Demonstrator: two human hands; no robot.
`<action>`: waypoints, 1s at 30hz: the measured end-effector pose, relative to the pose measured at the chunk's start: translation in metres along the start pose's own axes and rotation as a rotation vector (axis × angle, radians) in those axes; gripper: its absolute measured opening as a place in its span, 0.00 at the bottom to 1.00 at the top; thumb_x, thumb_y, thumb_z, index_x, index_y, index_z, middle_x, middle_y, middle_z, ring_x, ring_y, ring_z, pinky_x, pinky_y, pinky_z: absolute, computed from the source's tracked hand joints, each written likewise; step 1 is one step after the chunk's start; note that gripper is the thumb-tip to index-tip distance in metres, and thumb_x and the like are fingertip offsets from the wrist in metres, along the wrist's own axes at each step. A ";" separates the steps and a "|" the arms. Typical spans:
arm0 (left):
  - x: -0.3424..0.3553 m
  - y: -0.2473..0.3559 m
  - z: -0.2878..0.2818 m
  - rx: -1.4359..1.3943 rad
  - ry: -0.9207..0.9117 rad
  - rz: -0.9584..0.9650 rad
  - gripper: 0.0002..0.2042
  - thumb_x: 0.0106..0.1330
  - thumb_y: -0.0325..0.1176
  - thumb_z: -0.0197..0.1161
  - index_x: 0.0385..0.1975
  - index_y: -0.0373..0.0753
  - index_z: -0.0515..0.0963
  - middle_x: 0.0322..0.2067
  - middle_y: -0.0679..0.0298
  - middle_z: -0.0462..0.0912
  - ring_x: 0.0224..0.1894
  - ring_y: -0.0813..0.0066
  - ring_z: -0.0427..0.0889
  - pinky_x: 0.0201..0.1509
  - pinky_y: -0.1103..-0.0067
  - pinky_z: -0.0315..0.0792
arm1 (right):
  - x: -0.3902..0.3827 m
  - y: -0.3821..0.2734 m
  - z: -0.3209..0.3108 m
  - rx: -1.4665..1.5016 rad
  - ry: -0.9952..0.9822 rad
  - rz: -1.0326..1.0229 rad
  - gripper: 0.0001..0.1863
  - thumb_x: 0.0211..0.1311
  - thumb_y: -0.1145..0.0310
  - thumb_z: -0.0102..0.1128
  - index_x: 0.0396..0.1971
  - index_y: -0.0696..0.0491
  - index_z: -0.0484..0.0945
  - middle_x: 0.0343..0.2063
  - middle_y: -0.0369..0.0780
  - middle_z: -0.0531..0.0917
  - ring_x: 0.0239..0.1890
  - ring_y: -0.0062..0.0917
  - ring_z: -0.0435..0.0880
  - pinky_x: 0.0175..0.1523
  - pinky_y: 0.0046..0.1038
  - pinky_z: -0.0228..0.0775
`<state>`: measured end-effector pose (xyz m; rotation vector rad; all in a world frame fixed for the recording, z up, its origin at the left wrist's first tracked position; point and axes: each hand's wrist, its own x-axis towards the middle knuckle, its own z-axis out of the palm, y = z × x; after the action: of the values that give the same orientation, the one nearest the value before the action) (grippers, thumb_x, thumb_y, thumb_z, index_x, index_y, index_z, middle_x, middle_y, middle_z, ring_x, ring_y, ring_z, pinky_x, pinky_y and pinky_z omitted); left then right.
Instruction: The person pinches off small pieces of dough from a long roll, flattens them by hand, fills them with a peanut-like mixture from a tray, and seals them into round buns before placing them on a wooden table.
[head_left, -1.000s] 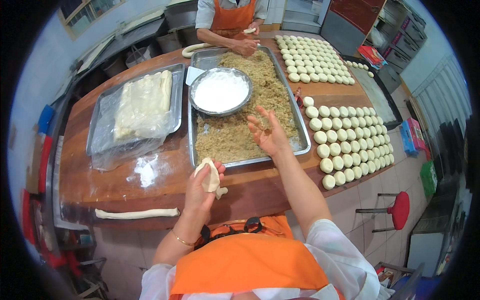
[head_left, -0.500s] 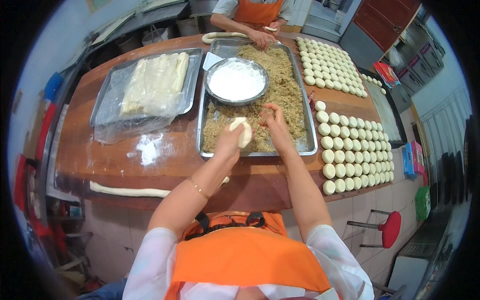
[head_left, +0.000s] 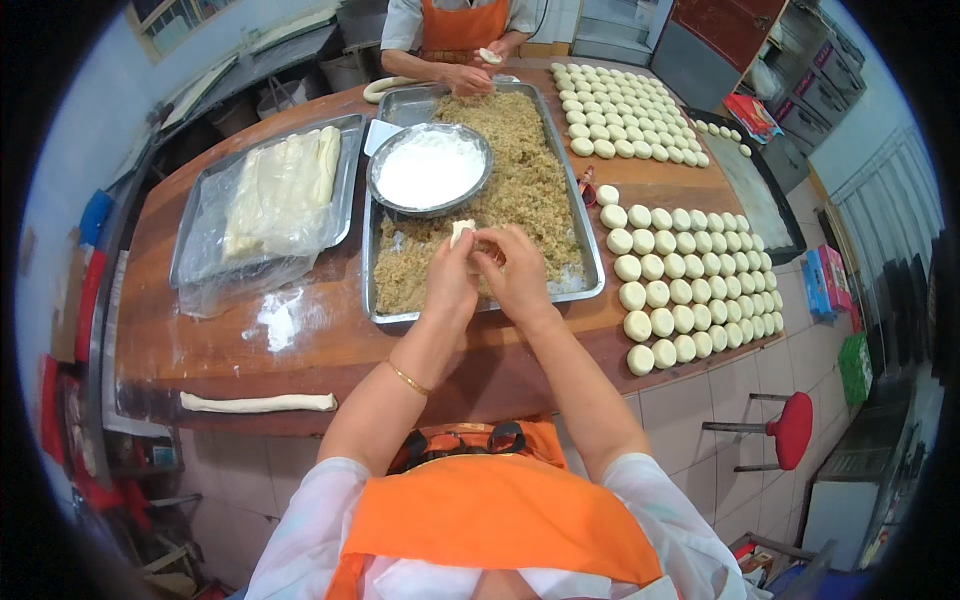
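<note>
Over the metal tray of crumbly brown filling, my left hand is wrapped round a piece of pale dough. My right hand meets it with curled fingers on the dough; what lies inside is hidden. A bowl of white powder rests in the tray, just beyond my hands. A long dough strip lies at the near left table edge. A tray of dough under plastic is at left.
Rows of round dough pieces fill the table's right side, with another batch behind. A co-worker across the wooden table holds dough. A dark baking tray and red stool stand at right.
My right hand, spread over the filling earlier, has come left to the dough in my left hand. My left hand has moved forward and right over the tray, and the two now meet.
</note>
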<state>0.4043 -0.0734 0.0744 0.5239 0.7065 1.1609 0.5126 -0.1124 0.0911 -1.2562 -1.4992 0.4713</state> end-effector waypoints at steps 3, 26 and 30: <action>-0.003 -0.006 0.003 0.087 0.015 0.065 0.09 0.77 0.33 0.50 0.44 0.35 0.74 0.39 0.61 0.80 0.38 0.73 0.81 0.43 0.76 0.77 | -0.005 0.010 0.007 -0.025 0.046 -0.039 0.12 0.56 0.78 0.66 0.41 0.56 0.80 0.34 0.44 0.77 0.32 0.37 0.81 0.38 0.32 0.75; 0.017 -0.002 -0.030 -0.221 0.002 -0.080 0.27 0.79 0.52 0.39 0.46 0.31 0.75 0.42 0.54 0.81 0.45 0.63 0.82 0.51 0.69 0.78 | 0.006 -0.007 0.020 0.056 -0.021 0.072 0.04 0.58 0.79 0.65 0.33 0.62 0.80 0.37 0.44 0.86 0.33 0.24 0.86 0.40 0.26 0.79; 0.026 -0.002 -0.035 -0.426 0.192 -0.209 0.21 0.78 0.49 0.44 0.42 0.37 0.76 0.36 0.59 0.81 0.39 0.66 0.81 0.44 0.73 0.77 | 0.013 0.001 0.017 0.112 -0.093 0.375 0.08 0.59 0.73 0.67 0.37 0.60 0.81 0.37 0.47 0.86 0.29 0.32 0.86 0.34 0.31 0.77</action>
<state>0.3857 -0.0493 0.0437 -0.0204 0.6360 1.1320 0.5000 -0.0953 0.0910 -1.4464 -1.2936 0.8578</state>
